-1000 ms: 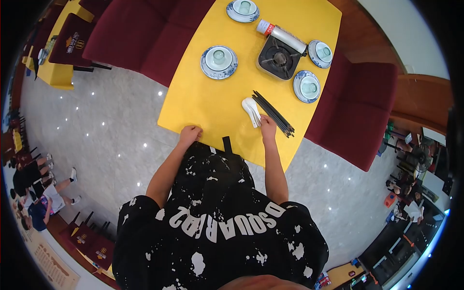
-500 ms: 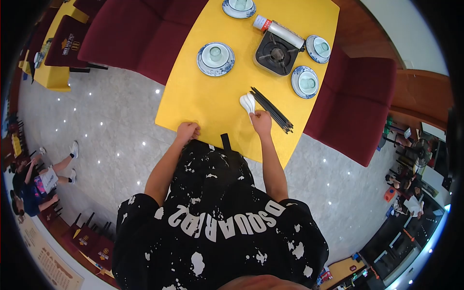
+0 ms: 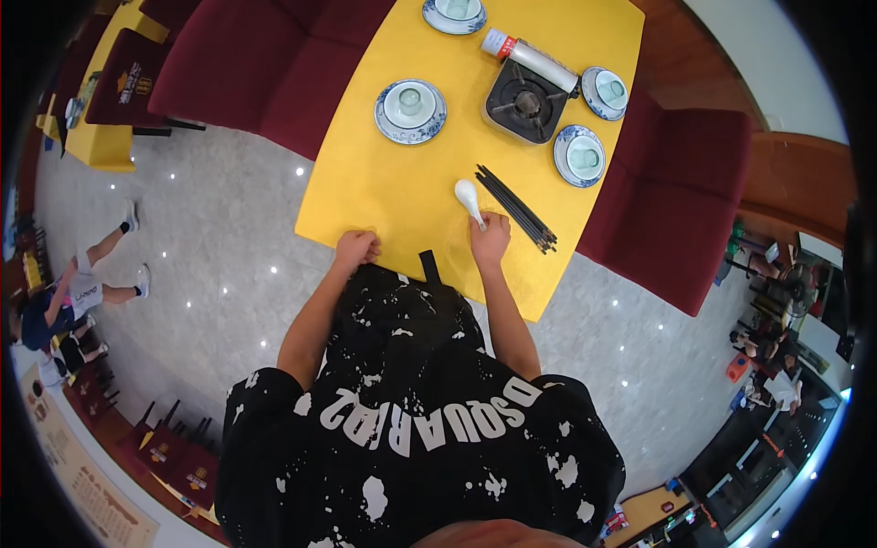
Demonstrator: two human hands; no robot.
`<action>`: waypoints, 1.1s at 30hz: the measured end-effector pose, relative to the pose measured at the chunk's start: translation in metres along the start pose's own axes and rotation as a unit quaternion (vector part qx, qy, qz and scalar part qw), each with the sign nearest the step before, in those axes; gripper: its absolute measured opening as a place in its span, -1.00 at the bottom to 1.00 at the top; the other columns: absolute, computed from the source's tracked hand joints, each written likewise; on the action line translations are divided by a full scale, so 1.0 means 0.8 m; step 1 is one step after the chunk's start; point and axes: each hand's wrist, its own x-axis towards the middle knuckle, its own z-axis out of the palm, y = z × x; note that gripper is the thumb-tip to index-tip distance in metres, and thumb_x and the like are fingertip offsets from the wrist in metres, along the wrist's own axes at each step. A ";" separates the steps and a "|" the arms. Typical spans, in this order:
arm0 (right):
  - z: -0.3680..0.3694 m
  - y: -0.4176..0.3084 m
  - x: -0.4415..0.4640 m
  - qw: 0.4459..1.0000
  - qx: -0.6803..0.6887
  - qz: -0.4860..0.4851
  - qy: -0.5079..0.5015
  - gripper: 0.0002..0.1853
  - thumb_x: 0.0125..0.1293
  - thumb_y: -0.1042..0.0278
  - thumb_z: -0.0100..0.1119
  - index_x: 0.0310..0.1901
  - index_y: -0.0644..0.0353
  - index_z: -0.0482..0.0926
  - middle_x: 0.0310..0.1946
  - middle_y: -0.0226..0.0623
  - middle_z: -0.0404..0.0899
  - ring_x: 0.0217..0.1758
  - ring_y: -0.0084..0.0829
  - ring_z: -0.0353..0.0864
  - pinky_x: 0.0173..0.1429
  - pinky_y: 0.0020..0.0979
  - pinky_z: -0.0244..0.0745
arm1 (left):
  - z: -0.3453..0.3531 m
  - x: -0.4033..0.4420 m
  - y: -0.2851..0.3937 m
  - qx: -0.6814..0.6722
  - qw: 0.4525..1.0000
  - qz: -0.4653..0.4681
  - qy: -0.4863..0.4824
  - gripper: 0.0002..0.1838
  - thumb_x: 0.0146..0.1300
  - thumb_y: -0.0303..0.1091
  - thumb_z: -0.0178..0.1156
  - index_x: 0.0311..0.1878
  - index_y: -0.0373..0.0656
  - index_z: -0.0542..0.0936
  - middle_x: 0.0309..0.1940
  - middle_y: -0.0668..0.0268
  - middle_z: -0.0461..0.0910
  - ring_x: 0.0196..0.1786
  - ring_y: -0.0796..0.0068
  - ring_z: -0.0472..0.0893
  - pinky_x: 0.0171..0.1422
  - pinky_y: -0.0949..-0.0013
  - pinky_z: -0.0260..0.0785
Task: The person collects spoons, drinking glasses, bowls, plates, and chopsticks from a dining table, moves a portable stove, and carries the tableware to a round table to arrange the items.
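Yellow tabletop (image 3: pixel 365 196), matte. Round the boxy blk stove (image 3: pixel 507 114): 4 blue-&-wht plates (image 3: pixel 437 126), each w/ rd bowl (image 3: pixel 392 108) + clear glass (image 3: pixel 409 99); stacking looks done. Near side of stove: slim blk chopsticks (image 3: pixel 516 210), bundled, at no plate. L hand (image 3: pixel 357 248), stove's near-left, curled narrow, nothing seen inside. R hand (image 3: pixel 491 241), stove's near side, pinches smooth wht spoon (image 3: pixel 467 194), also at no plate.

T-shirt (image 3: pixel 429 498): black, scattered with irregular white blotches like spilled paint, some large, some mere flecks
Chest lettering (image 3: pixel 425 425): bold white capitals set in an arc, DSQUAR legible, a 2 at the far end
Left sleeve (image 3: pixel 265 393): short, black, white-spotted
Right sleeve (image 3: pixel 575 402): short, black, white-spotted
Cloth at the waist (image 3: pixel 402 320): black with smaller white splashes
Strap (image 3: pixel 429 267): narrow, plain black, at the waist
Forearms (image 3: pixel 312 329): bare
Left hand (image 3: pixel 357 249), right hand (image 3: pixel 491 239): bare
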 end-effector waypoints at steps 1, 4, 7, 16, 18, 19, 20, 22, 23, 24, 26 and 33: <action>0.001 0.001 -0.001 1.000 -0.007 -0.006 -0.004 -0.72 0.12 0.28 0.46 -0.21 0.23 0.65 -0.22 -0.16 0.60 -0.12 -0.10 0.58 -0.04 -0.12 0.51 | -0.002 0.000 0.001 0.006 1.000 0.000 0.001 -0.68 0.26 -0.17 0.12 -0.30 -0.27 0.67 -0.51 0.20 0.67 -0.59 0.47 0.61 -0.49 0.44 0.43; 0.003 0.003 -0.002 0.999 -0.041 -0.028 -0.003 -0.71 0.11 0.25 0.45 -0.17 0.18 0.65 -0.22 -0.19 0.60 -0.12 -0.09 0.58 -0.04 -0.10 0.50 | -0.003 0.000 0.001 0.016 1.000 0.003 -0.003 -0.67 0.25 -0.16 0.12 -0.28 -0.28 0.67 -0.49 0.19 0.69 -0.59 0.47 0.61 -0.50 0.45 0.43; 0.003 -0.006 0.005 0.992 -0.101 -0.068 0.013 -0.71 0.14 0.21 0.41 -0.15 0.14 0.65 -0.21 -0.21 0.60 -0.12 -0.11 0.58 -0.05 -0.08 0.48 | -0.003 0.008 -0.002 0.022 1.000 -0.004 -0.009 -0.66 0.26 -0.15 0.11 -0.26 -0.28 0.67 -0.48 0.18 0.70 -0.59 0.46 0.62 -0.50 0.44 0.43; -0.007 0.006 0.002 0.984 -0.145 -0.099 -0.008 -0.71 0.25 0.25 0.29 -0.01 0.08 0.70 -0.20 -0.29 0.57 -0.11 -0.19 0.56 -0.08 -0.12 0.42 | -0.003 0.007 0.000 0.035 0.999 -0.012 -0.004 -0.65 0.27 -0.14 0.09 -0.27 -0.28 0.67 -0.47 0.15 0.71 -0.59 0.43 0.64 -0.51 0.43 0.45; -0.011 0.009 -0.002 0.984 -0.142 -0.103 -0.008 -0.68 0.26 0.23 0.29 0.04 0.07 0.70 -0.21 -0.30 0.56 -0.11 -0.21 0.55 -0.08 -0.14 0.42 | -0.004 0.007 0.000 0.034 0.999 -0.020 -0.003 -0.66 0.27 -0.17 0.10 -0.28 -0.29 0.66 -0.48 0.16 0.70 -0.57 0.43 0.64 -0.50 0.42 0.46; -0.012 0.010 -0.004 0.985 -0.142 -0.102 -0.001 -0.68 0.28 0.22 0.29 0.04 0.07 0.70 -0.21 -0.30 0.56 -0.11 -0.21 0.55 -0.08 -0.14 0.41 | -0.003 0.006 0.001 0.033 0.999 -0.024 -0.001 -0.67 0.27 -0.18 0.10 -0.28 -0.29 0.66 -0.49 0.17 0.69 -0.56 0.43 0.64 -0.49 0.41 0.46; -0.012 0.010 -0.006 0.985 -0.142 -0.102 0.007 -0.67 0.29 0.21 0.29 0.05 0.07 0.70 -0.21 -0.29 0.56 -0.11 -0.22 0.55 -0.08 -0.15 0.41 | 0.000 0.007 0.002 0.043 0.999 -0.012 -0.004 -0.68 0.27 -0.19 0.11 -0.29 -0.30 0.65 -0.49 0.17 0.68 -0.55 0.43 0.64 -0.48 0.40 0.47; -0.010 0.009 -0.005 0.987 -0.127 -0.101 0.017 -0.66 0.31 0.19 0.28 0.08 0.09 0.68 -0.22 -0.28 0.54 -0.11 -0.21 0.54 -0.07 -0.15 0.40 | 0.007 0.019 -0.003 0.064 0.998 0.011 -0.008 -0.69 0.26 -0.21 0.13 -0.30 -0.33 0.64 -0.50 0.18 0.66 -0.53 0.42 0.63 -0.46 0.38 0.47; -0.011 0.009 -0.005 0.988 -0.115 -0.100 0.020 -0.64 0.32 0.18 0.27 0.10 0.10 0.67 -0.22 -0.28 0.53 -0.12 -0.21 0.53 -0.07 -0.15 0.40 | 0.011 0.026 -0.004 0.079 0.996 0.025 -0.017 -0.70 0.27 -0.22 0.14 -0.29 -0.33 0.64 -0.50 0.19 0.65 -0.52 0.43 0.63 -0.44 0.37 0.48; -0.011 0.009 -0.007 0.990 -0.102 -0.099 0.022 -0.63 0.33 0.17 0.26 0.11 0.12 0.65 -0.23 -0.27 0.52 -0.12 -0.20 0.52 -0.07 -0.15 0.39 | 0.019 0.035 0.000 0.094 0.994 0.038 -0.028 -0.70 0.27 -0.23 0.15 -0.28 -0.34 0.64 -0.50 0.19 0.64 -0.51 0.43 0.63 -0.42 0.36 0.49; -0.016 0.010 -0.010 0.996 -0.057 -0.074 -0.011 -0.62 0.36 0.20 0.24 0.15 0.17 0.62 -0.24 -0.19 0.54 -0.13 -0.14 0.53 -0.07 -0.12 0.41 | 0.043 0.040 0.017 0.134 0.987 0.079 -0.039 -0.70 0.29 -0.23 0.16 -0.25 -0.34 0.64 -0.48 0.21 0.64 -0.49 0.45 0.63 -0.37 0.35 0.50; -0.012 0.000 -0.002 0.983 0.156 0.095 0.008 -0.73 0.40 0.26 0.17 -0.09 0.34 0.56 -0.28 0.06 0.59 -0.15 0.07 0.56 -0.03 -0.04 0.44 | 0.171 0.041 0.123 0.227 0.934 0.272 -0.033 -0.54 0.32 -0.07 0.30 0.12 -0.23 0.61 -0.25 0.17 0.68 -0.26 0.35 0.68 -0.14 0.33 0.53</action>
